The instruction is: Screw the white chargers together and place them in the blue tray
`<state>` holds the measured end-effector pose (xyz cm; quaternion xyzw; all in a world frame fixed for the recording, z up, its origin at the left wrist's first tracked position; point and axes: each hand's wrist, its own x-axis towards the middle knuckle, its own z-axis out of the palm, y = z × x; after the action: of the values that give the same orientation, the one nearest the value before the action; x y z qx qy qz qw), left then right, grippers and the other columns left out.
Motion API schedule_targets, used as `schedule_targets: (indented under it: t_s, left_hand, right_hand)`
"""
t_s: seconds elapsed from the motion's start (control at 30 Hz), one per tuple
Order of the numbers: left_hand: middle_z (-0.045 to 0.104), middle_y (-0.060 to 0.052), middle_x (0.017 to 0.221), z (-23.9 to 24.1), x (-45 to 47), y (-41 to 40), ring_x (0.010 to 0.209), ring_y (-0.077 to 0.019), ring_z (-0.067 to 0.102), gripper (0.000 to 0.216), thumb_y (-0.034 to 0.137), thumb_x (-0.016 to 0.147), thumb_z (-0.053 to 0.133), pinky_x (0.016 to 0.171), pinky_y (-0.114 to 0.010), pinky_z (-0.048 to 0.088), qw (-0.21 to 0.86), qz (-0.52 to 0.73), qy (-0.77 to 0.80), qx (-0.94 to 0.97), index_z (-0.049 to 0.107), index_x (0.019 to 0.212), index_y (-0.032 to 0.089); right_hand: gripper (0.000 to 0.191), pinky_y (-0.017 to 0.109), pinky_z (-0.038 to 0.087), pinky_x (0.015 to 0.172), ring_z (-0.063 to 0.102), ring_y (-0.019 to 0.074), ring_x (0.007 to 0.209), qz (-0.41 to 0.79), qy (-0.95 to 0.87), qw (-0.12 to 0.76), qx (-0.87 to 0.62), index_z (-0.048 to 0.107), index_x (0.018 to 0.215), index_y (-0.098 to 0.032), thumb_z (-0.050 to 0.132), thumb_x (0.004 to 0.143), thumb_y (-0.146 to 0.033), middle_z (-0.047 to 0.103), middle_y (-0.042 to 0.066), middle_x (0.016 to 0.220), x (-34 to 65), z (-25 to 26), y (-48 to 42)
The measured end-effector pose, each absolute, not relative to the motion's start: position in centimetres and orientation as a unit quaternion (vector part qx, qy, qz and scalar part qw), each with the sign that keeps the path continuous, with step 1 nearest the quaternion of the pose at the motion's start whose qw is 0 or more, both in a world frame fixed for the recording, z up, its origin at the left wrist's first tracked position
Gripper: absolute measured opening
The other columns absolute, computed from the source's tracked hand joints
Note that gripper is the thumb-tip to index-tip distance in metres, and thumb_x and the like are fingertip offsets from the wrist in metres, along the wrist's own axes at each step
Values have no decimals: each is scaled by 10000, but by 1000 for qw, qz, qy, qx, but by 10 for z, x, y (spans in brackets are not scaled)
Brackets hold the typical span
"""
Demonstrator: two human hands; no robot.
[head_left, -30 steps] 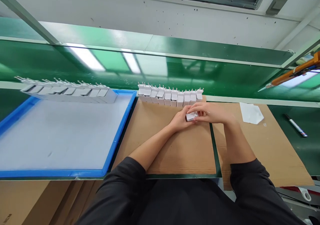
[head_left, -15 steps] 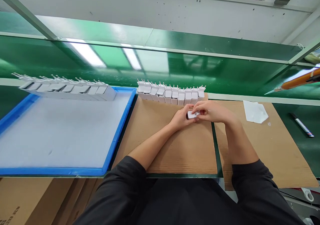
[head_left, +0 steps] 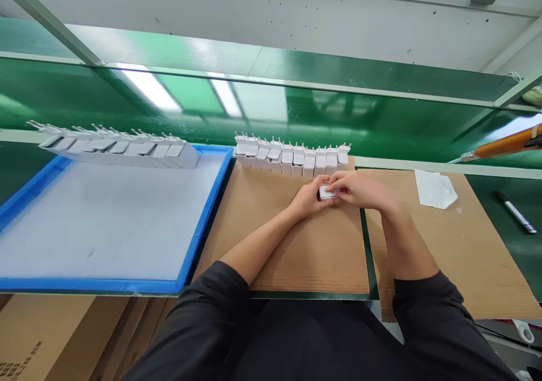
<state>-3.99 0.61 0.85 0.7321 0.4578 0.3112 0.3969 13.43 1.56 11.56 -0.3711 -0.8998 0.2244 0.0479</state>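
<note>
My left hand (head_left: pixel 309 199) wraps round a white plug-in charger (head_left: pixel 325 192), whose smooth, pale face shows between my fingers. From the other side my right hand (head_left: pixel 353 189) closes over the same charger, thumb and fingertips pressed to it; they hide its right end. Just behind my hands stands a row of white chargers (head_left: pixel 297 161), side by side with their pins pointing up. Another row of white chargers (head_left: pixel 122 147) stands along the back of the blue-rimmed tray (head_left: pixel 127 285) at the left.
Under my hands lies a cardboard sheet (head_left: pixel 279 257), with a second cardboard sheet (head_left: pixel 449 257) to its right. A white paper piece (head_left: pixel 435 189) and a marker (head_left: pixel 515 213) lie at the right. An orange tool (head_left: pixel 503 144) hangs in at the right edge. Cardboard boxes (head_left: pixel 55 336) sit below the bench.
My right fingers have shifted slightly on the charger, and its pale face shows more plainly. Both hands stay in nearly the same place; the view has moved a little.
</note>
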Motion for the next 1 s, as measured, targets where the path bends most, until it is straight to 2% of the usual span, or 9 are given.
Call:
schedule_targets:
  t_s: [0.47,0.63,0.83,1.0]
  left_hand:
    - [712,-51,1115,9,-40,6,1052,-250,661,599,484,744,713,892,-334,490,404,325,441,733,473,1226,222]
    - [684,-47,1178,10,-40,5,1091,-250,646,575,471,749,708,909,-331,484,403,323,441,734,480,1223,239]
    - [684,-26,1114,9,-40,6,1022,-227,654,514,422,755,689,882,-308,484,391,325,438,741,495,1191,232]
    - [688,-23,1089,8,-40,5,996,-222,659,508,439,755,694,851,-296,486,383,332,438,742,497,1175,232]
  right_hand:
    - [329,274,504,700,652,152,800,264,-900,29,-346,751,1027,-201,506,836,-94,688,67,1070,138,116,18]
    - [350,262,497,697,649,150,809,275,-895,36,-348,745,1012,-203,492,811,-69,689,62,1057,138,118,19]
    - [249,256,465,658,627,160,800,286,-887,43,-360,695,994,-172,574,782,-125,686,69,999,134,115,22]
    - [241,262,448,664,604,156,784,317,-881,43,-348,673,992,-166,520,806,-157,693,63,948,134,114,26]
